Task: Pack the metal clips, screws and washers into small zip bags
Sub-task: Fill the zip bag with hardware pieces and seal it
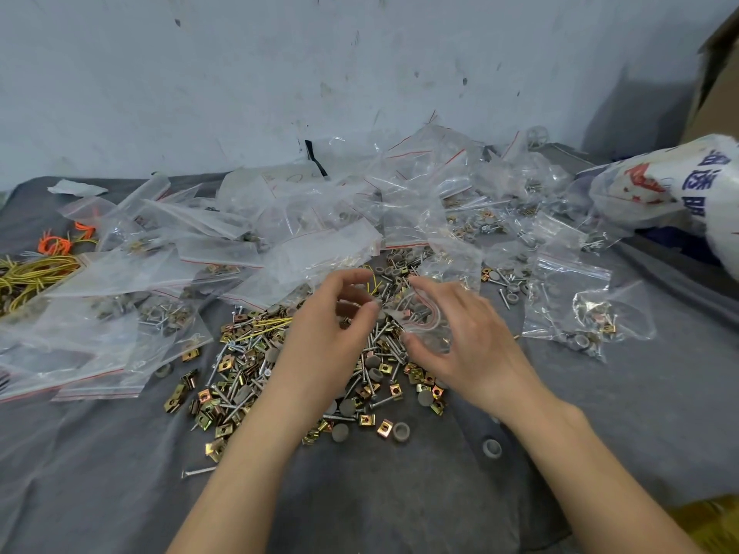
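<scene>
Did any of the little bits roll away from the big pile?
Yes. One grey washer and one screw lie alone on the cloth, nearer the person than the loose pile.

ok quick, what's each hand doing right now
Left hand: fingers curled, whether it holds anything cannot be told.
Right hand: grips a small zip bag.
</scene>
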`<state>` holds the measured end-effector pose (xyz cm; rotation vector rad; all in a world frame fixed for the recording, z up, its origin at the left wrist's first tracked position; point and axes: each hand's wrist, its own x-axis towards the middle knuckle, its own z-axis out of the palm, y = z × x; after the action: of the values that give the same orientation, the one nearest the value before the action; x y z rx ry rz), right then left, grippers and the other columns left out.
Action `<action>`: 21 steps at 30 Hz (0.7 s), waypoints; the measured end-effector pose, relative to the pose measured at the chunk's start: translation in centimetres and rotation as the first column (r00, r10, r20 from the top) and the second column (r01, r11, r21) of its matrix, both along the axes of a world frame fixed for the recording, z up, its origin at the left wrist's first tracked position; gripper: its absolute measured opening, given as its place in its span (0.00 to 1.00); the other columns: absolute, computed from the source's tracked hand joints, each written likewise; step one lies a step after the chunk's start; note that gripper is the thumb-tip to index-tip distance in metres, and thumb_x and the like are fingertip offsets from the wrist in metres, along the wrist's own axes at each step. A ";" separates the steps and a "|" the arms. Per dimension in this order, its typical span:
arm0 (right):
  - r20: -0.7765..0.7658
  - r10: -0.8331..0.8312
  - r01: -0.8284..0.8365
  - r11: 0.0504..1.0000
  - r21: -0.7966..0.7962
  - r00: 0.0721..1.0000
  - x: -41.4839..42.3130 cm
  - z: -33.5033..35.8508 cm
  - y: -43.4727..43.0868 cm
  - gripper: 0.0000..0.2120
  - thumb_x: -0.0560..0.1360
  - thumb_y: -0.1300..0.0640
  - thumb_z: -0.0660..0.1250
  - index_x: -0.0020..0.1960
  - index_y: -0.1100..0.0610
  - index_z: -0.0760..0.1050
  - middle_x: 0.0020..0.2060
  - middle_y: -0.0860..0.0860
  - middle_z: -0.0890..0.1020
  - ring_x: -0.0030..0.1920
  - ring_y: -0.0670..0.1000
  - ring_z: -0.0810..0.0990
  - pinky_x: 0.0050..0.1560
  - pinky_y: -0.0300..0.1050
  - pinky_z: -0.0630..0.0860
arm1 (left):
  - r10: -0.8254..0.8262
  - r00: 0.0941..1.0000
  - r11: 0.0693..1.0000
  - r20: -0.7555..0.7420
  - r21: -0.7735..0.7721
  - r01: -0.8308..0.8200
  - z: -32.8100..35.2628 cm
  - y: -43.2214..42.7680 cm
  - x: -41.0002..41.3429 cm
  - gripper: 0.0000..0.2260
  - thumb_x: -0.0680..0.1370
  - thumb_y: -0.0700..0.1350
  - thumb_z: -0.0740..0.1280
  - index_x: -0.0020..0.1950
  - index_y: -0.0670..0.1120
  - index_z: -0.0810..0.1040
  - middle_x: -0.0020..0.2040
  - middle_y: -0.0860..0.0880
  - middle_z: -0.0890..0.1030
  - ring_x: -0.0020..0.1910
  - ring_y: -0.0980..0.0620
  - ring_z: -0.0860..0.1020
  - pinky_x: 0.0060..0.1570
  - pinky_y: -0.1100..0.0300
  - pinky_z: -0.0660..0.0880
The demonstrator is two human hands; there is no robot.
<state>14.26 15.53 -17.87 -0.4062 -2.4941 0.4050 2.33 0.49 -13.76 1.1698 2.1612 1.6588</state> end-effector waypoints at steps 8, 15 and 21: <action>-0.046 0.016 -0.016 1.000 -0.011 0.999 -0.3 -0.2 -0.1 0.30 0.74 0.41 0.62 0.74 0.51 0.68 0.61 0.48 0.79 0.61 0.50 0.77 0.65 0.48 0.68 | -0.073 0.997 0.997 0.007 0.026 0.073 -0.1 1.8 1.1 0.12 0.80 0.44 0.67 0.62 0.56 0.75 0.50 0.59 0.82 0.47 0.64 0.79 0.43 0.74 0.72; -0.024 0.001 -0.001 1.000 -0.013 1.000 0.1 0.0 0.2 0.30 0.76 0.40 0.62 0.75 0.50 0.66 0.60 0.46 0.78 0.61 0.48 0.76 0.65 0.45 0.65 | 0.071 0.995 0.997 -0.075 -0.033 -0.074 -0.3 -0.2 -1.0 0.09 0.82 0.48 0.65 0.61 0.55 0.76 0.49 0.58 0.81 0.46 0.65 0.78 0.41 0.74 0.72; -0.031 -0.012 0.011 1.000 -0.024 0.999 0.3 -0.1 0.4 0.29 0.76 0.39 0.61 0.75 0.47 0.65 0.61 0.44 0.77 0.61 0.47 0.75 0.66 0.43 0.64 | -0.008 0.930 0.933 -0.368 -0.338 -0.126 -1.2 -1.7 -1.1 0.11 0.83 0.47 0.61 0.64 0.54 0.76 0.52 0.59 0.80 0.47 0.62 0.77 0.49 0.65 0.74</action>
<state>14.53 15.90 -17.92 -0.4207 -2.4576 0.4336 1.26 -1.17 -15.00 1.3905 2.5997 1.0547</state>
